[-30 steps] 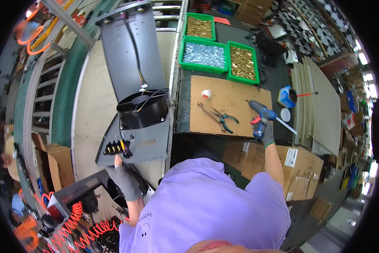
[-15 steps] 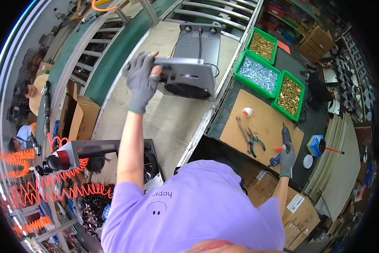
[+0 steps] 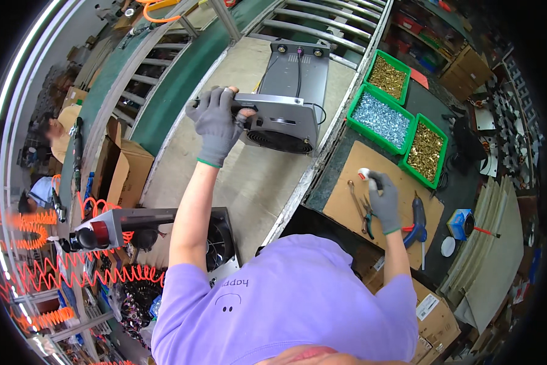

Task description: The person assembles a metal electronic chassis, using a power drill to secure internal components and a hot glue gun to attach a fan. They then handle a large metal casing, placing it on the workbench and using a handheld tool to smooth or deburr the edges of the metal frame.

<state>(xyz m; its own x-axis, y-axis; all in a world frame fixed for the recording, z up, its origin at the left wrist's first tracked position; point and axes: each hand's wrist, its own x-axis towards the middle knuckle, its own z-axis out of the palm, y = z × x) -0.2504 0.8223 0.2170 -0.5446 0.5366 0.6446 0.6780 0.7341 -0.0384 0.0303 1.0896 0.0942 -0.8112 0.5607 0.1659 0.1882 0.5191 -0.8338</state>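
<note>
My left hand (image 3: pixel 217 125), in a grey glove, grips the left corner of an upright grey metal panel (image 3: pixel 288 112). The panel belongs to a metal housing (image 3: pixel 307 70) with a round black fan (image 3: pixel 279 141) low in its front. Over a brown board (image 3: pixel 352 155), my right hand (image 3: pixel 384 204), also gloved, has its fingers stretched out. Its fingertips are beside a small white roll with a red mark (image 3: pixel 363 174); whether they touch it I cannot tell. Pliers (image 3: pixel 368 220) and a wrench (image 3: pixel 354 198) lie left of this hand. A blue and black glue gun (image 3: pixel 417 220) lies to its right.
Green bins (image 3: pixel 380 118) of small brass and silver parts stand beyond the board. A second fan housing (image 3: pixel 218 237) sits at near left, beside coiled orange hoses (image 3: pixel 91 271). Rollers (image 3: pixel 322 27) continue the line at the far end. A co-worker (image 3: pixel 60 134) is at far left.
My right hand has let go of the glue gun and moved left to the white roll. The left hand stays on the panel. The whole view has shifted slightly.
</note>
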